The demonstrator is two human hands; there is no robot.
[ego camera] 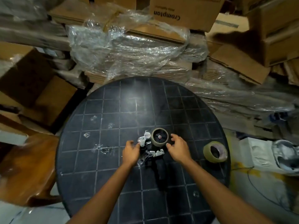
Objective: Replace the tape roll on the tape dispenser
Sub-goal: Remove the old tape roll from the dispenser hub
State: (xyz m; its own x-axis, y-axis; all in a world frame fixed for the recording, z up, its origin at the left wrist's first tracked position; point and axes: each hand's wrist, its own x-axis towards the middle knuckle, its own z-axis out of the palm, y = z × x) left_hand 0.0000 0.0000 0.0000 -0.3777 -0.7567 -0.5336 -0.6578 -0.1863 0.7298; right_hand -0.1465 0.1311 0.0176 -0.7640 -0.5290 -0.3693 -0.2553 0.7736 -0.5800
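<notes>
A black hand-held tape dispenser [157, 160] lies on its side in the middle of the round black table [100, 159], handle toward me. A thin, nearly used-up tape roll [160, 137] sits on its wheel. A fuller roll of clear tape [215, 151] stands on edge at the table's right rim. My left hand [130, 152] hovers by the metal parts at the dispenser's left side, fingers apart. My right hand [178, 148] is spread next to the roll on the wheel, fingertips close to its right edge, holding nothing.
Small scraps of clear tape [102, 147] lie on the table to the left. Stacked cardboard boxes [182, 12] and plastic-wrapped flat cartons [129, 50] crowd the far side. A wooden chair [32, 167] stands at the left, white packaging [262, 152] at the right.
</notes>
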